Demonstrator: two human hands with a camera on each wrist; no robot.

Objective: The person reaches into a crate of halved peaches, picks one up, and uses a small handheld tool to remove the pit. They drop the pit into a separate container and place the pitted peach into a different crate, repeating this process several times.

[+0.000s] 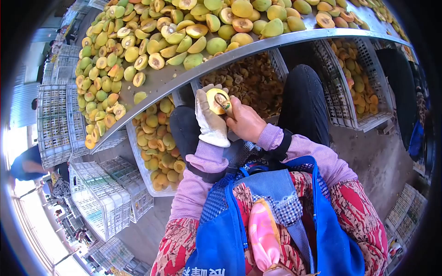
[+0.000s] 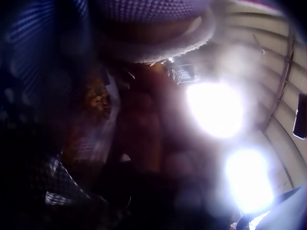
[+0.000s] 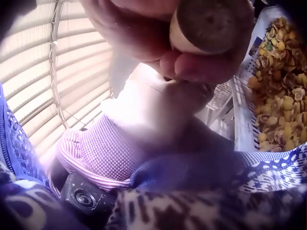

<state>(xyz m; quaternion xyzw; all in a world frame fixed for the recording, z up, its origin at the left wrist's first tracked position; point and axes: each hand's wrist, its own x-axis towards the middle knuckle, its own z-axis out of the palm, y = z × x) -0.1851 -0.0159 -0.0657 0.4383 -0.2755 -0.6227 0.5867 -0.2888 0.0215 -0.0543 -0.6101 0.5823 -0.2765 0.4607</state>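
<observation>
My left hand (image 1: pixel 209 120), in a whitish glove, holds a peach half (image 1: pixel 212 107) with its pale yellow cut face turned up. In my bare right hand (image 1: pixel 248 121) is a pitting tool (image 1: pixel 227 107), its curved metal loop lying against the middle of that cut face. The round wooden butt of its handle (image 3: pixel 208 28) shows large in the right wrist view, with fingers wrapped about it. Both hands meet above my lap, just below the table's metal edge. Dark blur and glare hide most of the left hand's work in the left wrist view.
Halved and whole peaches (image 1: pixel 195 31) cover much of the metal table, whose raised rim (image 1: pixel 258 47) curves ahead of me. Under it stand a crate of pits and scraps (image 1: pixel 244 76), a crate of peaches (image 1: pixel 159 142) at left and another crate (image 1: pixel 345 110) at right. Stacked crates (image 1: pixel 99 193) stand further left.
</observation>
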